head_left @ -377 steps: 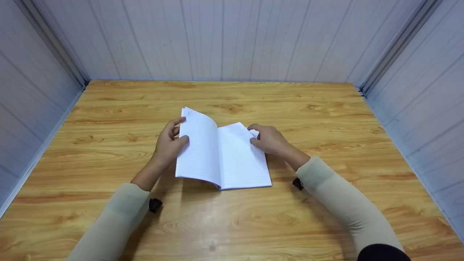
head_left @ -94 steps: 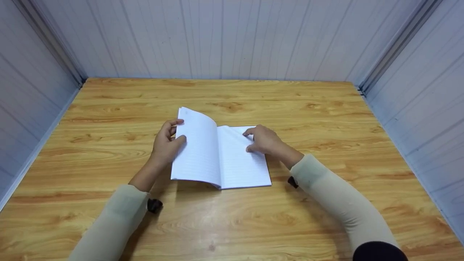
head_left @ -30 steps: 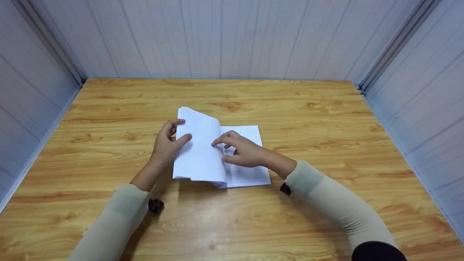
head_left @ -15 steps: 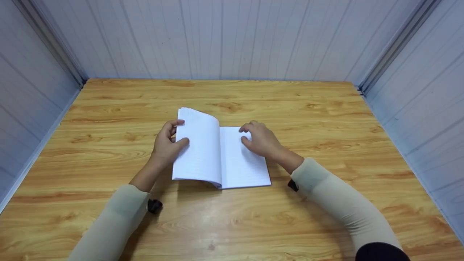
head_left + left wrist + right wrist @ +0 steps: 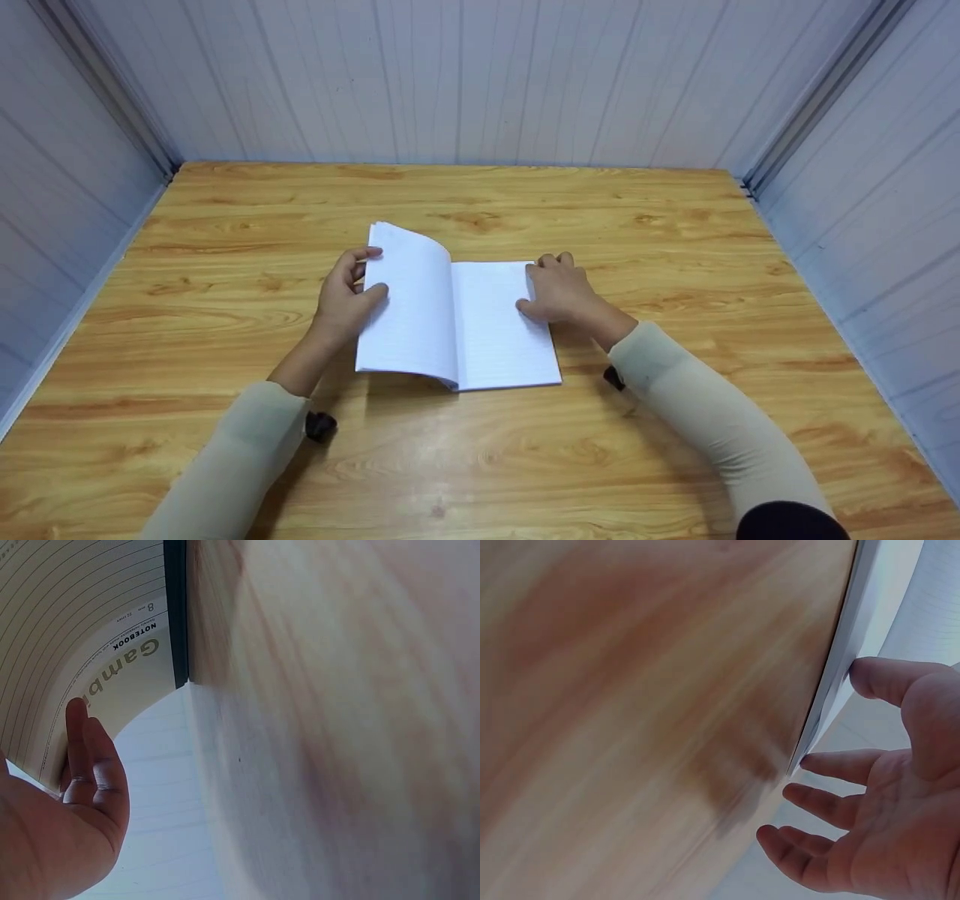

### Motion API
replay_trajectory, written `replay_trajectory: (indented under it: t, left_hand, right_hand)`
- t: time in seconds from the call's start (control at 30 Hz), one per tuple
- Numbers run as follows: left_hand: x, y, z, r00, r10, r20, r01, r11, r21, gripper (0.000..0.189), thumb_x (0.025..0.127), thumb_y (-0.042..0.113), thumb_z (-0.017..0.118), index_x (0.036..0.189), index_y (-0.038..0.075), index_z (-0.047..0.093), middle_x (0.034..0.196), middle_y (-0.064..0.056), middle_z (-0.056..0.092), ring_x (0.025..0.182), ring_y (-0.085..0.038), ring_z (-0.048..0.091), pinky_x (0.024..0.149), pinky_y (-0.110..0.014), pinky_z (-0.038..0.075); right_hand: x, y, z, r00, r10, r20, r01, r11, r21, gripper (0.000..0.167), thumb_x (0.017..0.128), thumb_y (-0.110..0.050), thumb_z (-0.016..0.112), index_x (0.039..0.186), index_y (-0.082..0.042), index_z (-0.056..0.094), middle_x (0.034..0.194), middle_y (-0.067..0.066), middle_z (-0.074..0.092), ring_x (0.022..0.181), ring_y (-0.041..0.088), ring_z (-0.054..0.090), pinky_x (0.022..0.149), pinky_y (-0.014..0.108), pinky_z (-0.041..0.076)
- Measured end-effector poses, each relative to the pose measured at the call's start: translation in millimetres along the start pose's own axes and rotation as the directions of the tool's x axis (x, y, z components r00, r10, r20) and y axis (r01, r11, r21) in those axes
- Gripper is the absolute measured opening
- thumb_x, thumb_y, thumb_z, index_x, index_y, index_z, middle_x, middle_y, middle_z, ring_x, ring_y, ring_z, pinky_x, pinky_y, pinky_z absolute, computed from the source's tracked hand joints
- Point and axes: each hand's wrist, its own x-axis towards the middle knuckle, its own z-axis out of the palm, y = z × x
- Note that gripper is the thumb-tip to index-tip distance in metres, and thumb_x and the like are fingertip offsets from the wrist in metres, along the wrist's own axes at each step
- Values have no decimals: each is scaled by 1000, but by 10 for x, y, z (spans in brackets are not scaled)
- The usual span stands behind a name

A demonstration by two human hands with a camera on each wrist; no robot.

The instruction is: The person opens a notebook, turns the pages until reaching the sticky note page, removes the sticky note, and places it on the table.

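An open notebook [image 5: 495, 330] with white lined pages lies on the wooden table in the head view. My left hand [image 5: 346, 300] grips its raised left part, thumb on the page and fingers behind. The left wrist view shows that hand [image 5: 82, 802] against the cover [image 5: 112, 637], which is printed "Gambi" and "NOTEBOOK" beside a dark spine. At the top right of the right-hand page is my right hand [image 5: 562, 292], thumb over the page edge. In the right wrist view its loosely spread fingers [image 5: 821, 806] and thumb are close to the notebook's edge [image 5: 836, 671].
The wooden table [image 5: 480, 465] spreads around the notebook. White panelled walls [image 5: 487, 82] enclose its back and both sides. A small black device [image 5: 321, 426] sits at the left wrist, another [image 5: 614, 378] at the right.
My right hand lifted a page by its top corner, swept it over to the left, then returned to the right edge. My left thumb rose and came down on the turned page.
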Motion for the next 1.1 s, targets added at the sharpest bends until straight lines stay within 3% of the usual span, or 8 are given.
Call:
replay_trajectory:
  t: [0.4,0.7,1.1]
  left_hand:
    - [9,-18,5,1000,-14,12,14,1000,-1,48,84,0,55,131,5,50,110,-17,61,84,-10,57,74,-17,45]
    - [16,-23,-15,1000,17,-18,-17,1000,-1,46,83,-1,55,129,5,53,92,-4,48,80,-11,45,67,-18,38]
    - [25,-40,5,1000,3,-11,-3,999,-37,46,83,-3,53,129,3,52,102,-13,61,82,-9,57,71,-17,45]
  right_hand:
    - [13,35,2,999,-26,35,26,1000,0,76,88,-50,56,146,-3,38,146,21,35,137,41,23,108,58,28]
    - [13,15,-26,1000,-31,1,31,999,30,70,88,-47,60,140,-2,45,141,21,40,132,39,27,106,55,31]
    - [61,34,-18,999,1,-39,4,991,131,56,89,-35,63,134,-3,52,133,20,44,124,35,31,102,51,34]
